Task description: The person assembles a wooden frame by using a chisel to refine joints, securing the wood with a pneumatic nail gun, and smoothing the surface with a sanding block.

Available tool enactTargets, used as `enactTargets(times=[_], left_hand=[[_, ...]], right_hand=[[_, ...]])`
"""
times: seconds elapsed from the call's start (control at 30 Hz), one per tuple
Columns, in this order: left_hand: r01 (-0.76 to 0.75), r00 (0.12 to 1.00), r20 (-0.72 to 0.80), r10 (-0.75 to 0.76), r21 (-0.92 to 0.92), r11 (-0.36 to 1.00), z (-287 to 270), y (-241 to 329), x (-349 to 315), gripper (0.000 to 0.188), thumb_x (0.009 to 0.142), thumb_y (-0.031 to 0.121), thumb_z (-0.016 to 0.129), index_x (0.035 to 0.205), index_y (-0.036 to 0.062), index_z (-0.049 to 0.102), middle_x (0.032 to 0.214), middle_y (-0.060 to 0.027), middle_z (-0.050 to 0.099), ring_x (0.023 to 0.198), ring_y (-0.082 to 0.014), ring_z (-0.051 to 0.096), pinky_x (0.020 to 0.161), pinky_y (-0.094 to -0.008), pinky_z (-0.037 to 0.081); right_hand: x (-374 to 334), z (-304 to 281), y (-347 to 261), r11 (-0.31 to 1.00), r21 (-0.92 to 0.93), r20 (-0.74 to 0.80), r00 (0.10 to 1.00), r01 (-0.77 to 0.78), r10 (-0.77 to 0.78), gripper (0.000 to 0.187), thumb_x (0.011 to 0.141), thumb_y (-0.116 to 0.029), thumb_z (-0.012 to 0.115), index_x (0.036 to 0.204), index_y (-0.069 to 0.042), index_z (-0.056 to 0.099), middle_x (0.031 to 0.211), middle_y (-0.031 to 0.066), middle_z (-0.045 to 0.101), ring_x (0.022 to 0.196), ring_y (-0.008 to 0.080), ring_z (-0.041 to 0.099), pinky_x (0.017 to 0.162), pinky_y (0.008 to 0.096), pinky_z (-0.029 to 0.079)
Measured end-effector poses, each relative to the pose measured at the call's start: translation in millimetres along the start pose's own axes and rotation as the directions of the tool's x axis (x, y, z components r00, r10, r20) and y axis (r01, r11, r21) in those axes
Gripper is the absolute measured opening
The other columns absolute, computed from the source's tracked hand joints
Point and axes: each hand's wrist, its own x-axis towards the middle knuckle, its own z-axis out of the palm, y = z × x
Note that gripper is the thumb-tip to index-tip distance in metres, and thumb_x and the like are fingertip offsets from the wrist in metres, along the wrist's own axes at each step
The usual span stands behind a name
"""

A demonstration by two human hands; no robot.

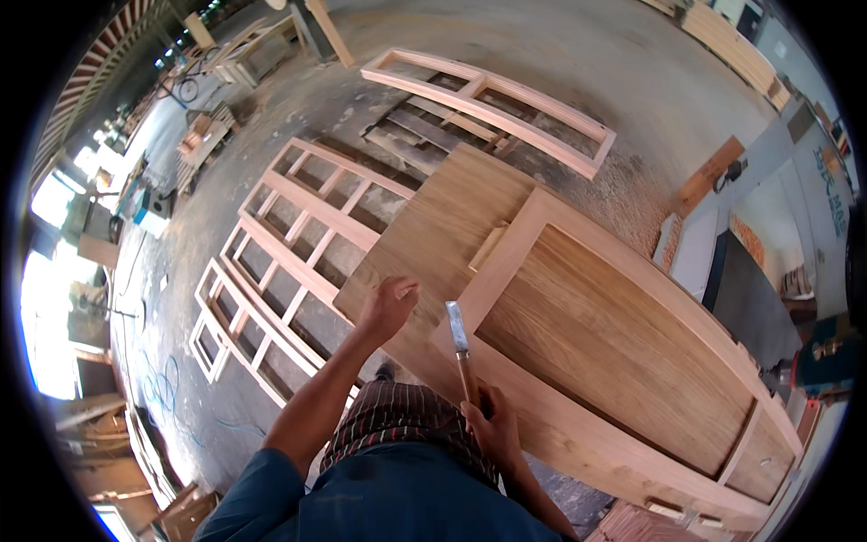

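Note:
My right hand [493, 423] is closed around the wooden handle of a chisel [458, 332]. Its flat metal blade points away from me, over the near corner of a pale framed wooden panel door [614, 339]. My left hand [388, 307] is over the near left part of a brown board [442, 212], with its fingers loosely bent and apart and nothing visible in them. Whether it touches the board I cannot tell. The door lies flat on the board, and a small wood block [489, 248] sits against its left end.
Several ladder-like wooden frames [312, 212] lie to the left of the board. A two-opening frame [488, 99] rests on a pallet [420, 126] beyond it. At right stands a large grey machine [768, 244] with wood shavings [646, 208] beside it. A blue hose [163, 388] trails across the floor.

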Motion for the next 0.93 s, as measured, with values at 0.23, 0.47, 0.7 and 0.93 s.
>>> enactTargets(times=[0.23,0.47,0.7,0.93], left_hand=[[-0.398,0.881,0.215,0.421,-0.142,0.906,58,12,127,0.026,0.094,0.018,0.060,0.110,-0.0004,0.069,0.112,-0.0192,0.068,0.108,-0.0365,0.063,0.094,-0.0448,0.049],[-0.601,0.761,0.217,0.611,-0.119,0.790,113,19,173,0.033,0.097,0.021,0.056,0.123,0.0025,0.063,0.118,-0.0164,0.064,0.124,-0.0343,0.051,0.111,-0.0454,0.035],[-0.664,0.671,0.305,0.676,-0.159,0.730,128,24,198,0.035,0.097,0.028,0.056,0.126,0.0085,0.065,0.128,-0.0108,0.064,0.133,-0.0273,0.047,0.119,-0.0466,0.027],[-0.625,0.683,0.426,0.594,-0.080,0.776,120,39,202,0.032,0.098,0.030,0.056,0.121,0.0104,0.067,0.128,-0.0087,0.064,0.135,-0.0245,0.045,0.120,-0.0447,0.025]], right_hand=[[1,58,20,0.990,-0.112,-0.268,0.962,-0.087,0.055,0.040,0.092,-0.020,0.069,0.123,0.003,0.059,0.091,0.0151,0.067,0.072,0.0170,0.065,0.064,0.0323,0.053],[31,136,-33,0.992,0.045,-0.494,0.860,-0.121,0.127,0.030,0.098,-0.009,0.060,0.125,0.003,0.054,0.075,0.0048,0.061,0.059,0.0090,0.054,0.055,0.0247,0.045],[65,182,-41,0.982,0.171,-0.690,0.721,0.079,0.062,0.034,0.100,-0.008,0.056,0.132,0.001,0.047,0.079,0.0053,0.059,0.057,0.0080,0.052,0.049,0.0231,0.043],[88,191,-3,0.986,0.103,-0.749,0.663,0.131,-0.010,0.045,0.100,-0.012,0.059,0.140,-0.001,0.041,0.086,0.0087,0.060,0.058,0.0085,0.053,0.047,0.0230,0.044]])
